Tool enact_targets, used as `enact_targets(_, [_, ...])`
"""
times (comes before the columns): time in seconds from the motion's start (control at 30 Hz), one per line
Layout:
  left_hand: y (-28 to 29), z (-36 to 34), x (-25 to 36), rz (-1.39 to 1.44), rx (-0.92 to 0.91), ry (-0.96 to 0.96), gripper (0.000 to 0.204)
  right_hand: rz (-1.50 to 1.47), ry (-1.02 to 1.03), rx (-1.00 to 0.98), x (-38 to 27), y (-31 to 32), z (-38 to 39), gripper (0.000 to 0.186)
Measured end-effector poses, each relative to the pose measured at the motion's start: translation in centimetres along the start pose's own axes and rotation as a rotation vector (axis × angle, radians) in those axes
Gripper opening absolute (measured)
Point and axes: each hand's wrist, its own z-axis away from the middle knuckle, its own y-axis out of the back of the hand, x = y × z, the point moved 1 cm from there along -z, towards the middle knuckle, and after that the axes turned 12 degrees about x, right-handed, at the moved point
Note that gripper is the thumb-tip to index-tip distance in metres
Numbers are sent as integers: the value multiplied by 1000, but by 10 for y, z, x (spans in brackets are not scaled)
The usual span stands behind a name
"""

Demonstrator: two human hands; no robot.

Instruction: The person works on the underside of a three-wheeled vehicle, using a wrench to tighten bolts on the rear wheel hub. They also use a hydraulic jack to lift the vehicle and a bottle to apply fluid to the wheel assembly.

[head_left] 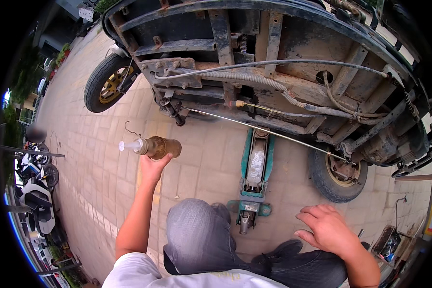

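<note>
My left hand (153, 169) is wrapped round a dirty brown bottle (165, 148) with a whitish cone-shaped top (131, 145). I hold it tilted nearly sideways, its cone toward the left, and a thin bent wire (131, 127) shows beside the cone. My right hand (324, 225) is empty above my right leg, fingers loosely stretched. Ahead of me is the rusty underside of a tipped-up vehicle (293, 41), with a grey corrugated conduit (247, 79) and a long thin rod (269, 129). A green floor jack (255, 173) reaches under its lower edge.
A front wheel (97, 86) with a yellow rim is at the far left, another wheel (324, 180) at the right. Parked scooters (38, 199) line the left side of the paved ground (98, 158). A tray of tools (391, 245) lies at the lower right.
</note>
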Motion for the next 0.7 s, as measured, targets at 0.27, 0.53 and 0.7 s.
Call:
enact_targets(0.27, [8, 61, 225, 288, -157, -170, 69, 37, -60, -260, 35, -78, -32, 40])
enact_targets(0.53, [-10, 126, 261, 78, 2, -189, 73, -543, -17, -18, 85, -184, -105, 26])
enact_targets(0.7, [19, 150, 208, -51, 238, -33, 75, -445, 150, -6, 47, -195, -106, 40])
